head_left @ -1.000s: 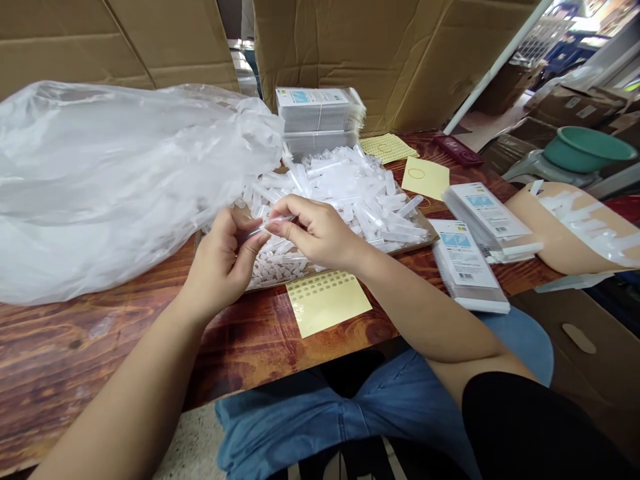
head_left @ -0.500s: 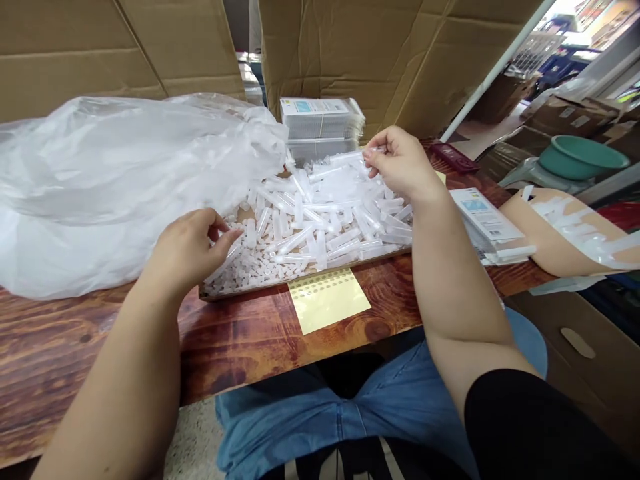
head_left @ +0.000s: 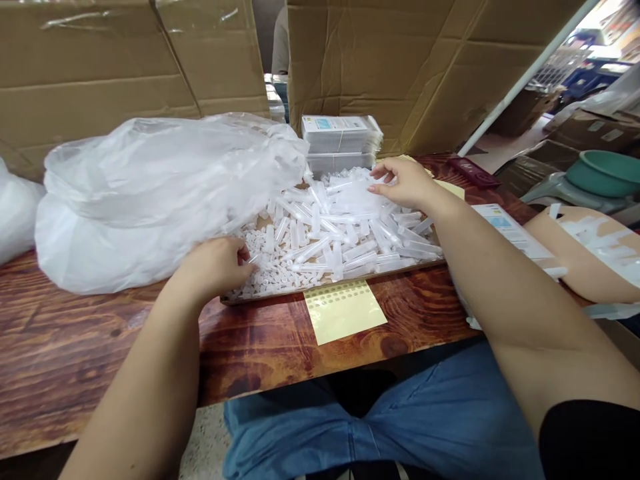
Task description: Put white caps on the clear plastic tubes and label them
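Observation:
My left hand (head_left: pixel 215 268) is at the left end of a shallow cardboard tray (head_left: pixel 280 291), low over a heap of small whitish plastic caps (head_left: pixel 267 275). Its fingers are curled and the thumb is pressed in; a tiny clear bit shows at the tips, too small to name. My right hand (head_left: pixel 406 183) hovers at the back right of the tray, thumb and fingers apart, over clear plastic tubes (head_left: pixel 357 252) lying loosely in a pile. A translucent white sheet or bag piece (head_left: pixel 354 200) lies on the tubes just left of my right fingertips.
A big white plastic bag (head_left: pixel 150 200) fills the table's left side. Banded stacks of printed packs (head_left: pixel 337 139) stand behind the tray. A yellow sticker sheet (head_left: pixel 346 317) lies in front. To the right are more packs (head_left: pixel 513 230), a dark red device (head_left: pixel 473 172) and a tan board (head_left: pixel 565 257).
The view has turned left and up a little. My right thumb and fingers have parted above the tubes. My left hand has come down closer to the small caps.

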Demonstrator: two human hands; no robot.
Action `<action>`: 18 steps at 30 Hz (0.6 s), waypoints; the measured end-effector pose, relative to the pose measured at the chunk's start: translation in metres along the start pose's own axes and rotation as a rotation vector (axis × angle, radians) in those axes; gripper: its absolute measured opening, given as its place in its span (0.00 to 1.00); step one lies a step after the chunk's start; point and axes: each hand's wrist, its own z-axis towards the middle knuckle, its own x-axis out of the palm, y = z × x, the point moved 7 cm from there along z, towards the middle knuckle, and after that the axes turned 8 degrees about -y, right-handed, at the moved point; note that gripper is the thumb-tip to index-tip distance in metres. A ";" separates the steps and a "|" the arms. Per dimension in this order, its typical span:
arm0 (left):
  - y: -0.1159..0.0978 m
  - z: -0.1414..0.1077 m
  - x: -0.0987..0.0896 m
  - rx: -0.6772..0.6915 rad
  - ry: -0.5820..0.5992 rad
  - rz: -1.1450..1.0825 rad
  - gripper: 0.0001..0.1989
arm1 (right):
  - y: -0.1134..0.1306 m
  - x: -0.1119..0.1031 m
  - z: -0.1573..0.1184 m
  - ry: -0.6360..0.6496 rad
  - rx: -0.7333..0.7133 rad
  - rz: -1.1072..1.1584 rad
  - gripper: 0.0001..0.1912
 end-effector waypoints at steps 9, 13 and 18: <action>-0.012 -0.003 -0.017 -0.077 -0.221 -0.323 0.10 | 0.155 0.076 -0.039 0.319 -0.489 0.033 0.05; -0.002 0.001 -0.008 -0.152 -0.211 -0.466 0.13 | 0.192 0.121 -0.036 0.458 -0.569 -0.111 0.11; 0.013 0.010 -0.003 -0.227 -0.270 -0.734 0.09 | 0.212 0.159 -0.023 0.554 -0.521 -0.214 0.17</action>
